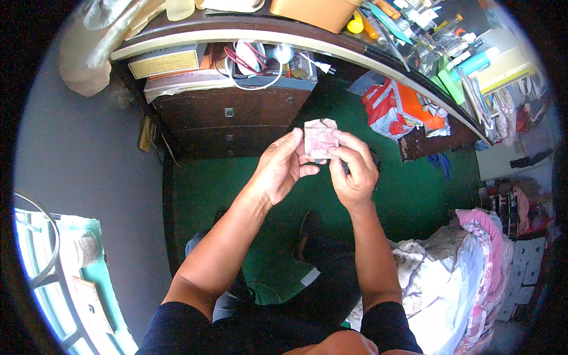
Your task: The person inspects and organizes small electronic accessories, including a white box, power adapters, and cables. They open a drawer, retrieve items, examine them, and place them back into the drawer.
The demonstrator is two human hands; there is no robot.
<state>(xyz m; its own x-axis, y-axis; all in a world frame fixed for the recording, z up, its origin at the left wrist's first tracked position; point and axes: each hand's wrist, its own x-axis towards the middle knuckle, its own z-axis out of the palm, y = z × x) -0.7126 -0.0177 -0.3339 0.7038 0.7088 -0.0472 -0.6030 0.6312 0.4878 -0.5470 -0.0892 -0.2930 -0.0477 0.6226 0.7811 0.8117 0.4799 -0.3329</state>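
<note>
Held up in front of me is a small folded piece of pale paper [320,141] with pinkish print, possibly a banknote. Its top edge shows angled folds. My left hand [282,164] grips its left side, thumb at the upper left and fingers partly hidden behind. On the right, my right hand [356,171] pinches the paper's edge, two fingers lying across its front. Something dark shows just beneath the paper, too small to make out.
Beyond my hands stands a dark wooden drawer cabinet [248,108], with a white cable and plug [326,67] above its drawers. A cluttered desktop [426,40] runs along the top. A red bag [385,111] sits under the desk. Rumpled bedding [443,275] lies at right on the green floor's [412,195] side.
</note>
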